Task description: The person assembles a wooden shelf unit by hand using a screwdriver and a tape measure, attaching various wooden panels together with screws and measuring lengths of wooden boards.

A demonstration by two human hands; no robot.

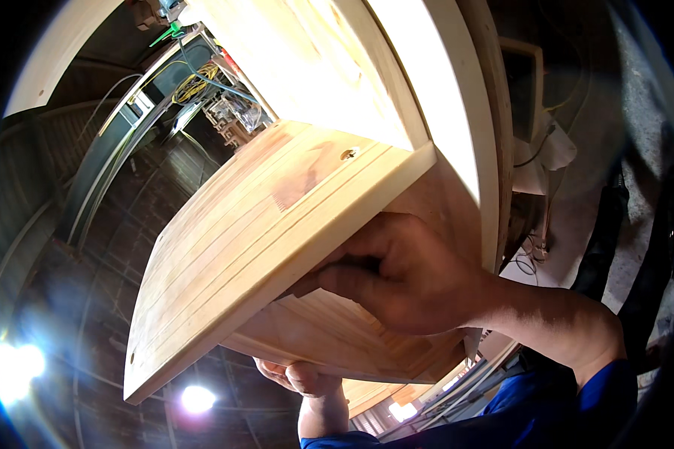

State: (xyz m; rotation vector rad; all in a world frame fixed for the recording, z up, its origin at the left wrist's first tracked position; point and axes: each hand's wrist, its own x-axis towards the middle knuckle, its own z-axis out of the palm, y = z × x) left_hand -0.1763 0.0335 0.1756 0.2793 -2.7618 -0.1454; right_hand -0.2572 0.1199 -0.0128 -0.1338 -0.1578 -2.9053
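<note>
Pale wooden board (254,224), right hand (416,280) curled beneath, cannot tell what it holds, left hand (301,377) gripping lower panel (314,337)

No text, label, number or sign can be read. The pale, flat, straight-edged wooden board (232,232) bears a small dark spot and a toothed joint line, neither forming a legible character; the brightly lit, pale upright wooden panel (299,56) shows grain and glare. Items around the coiled yellow cable (195,88) in the background are too small for any lettering to be resolved.
</note>
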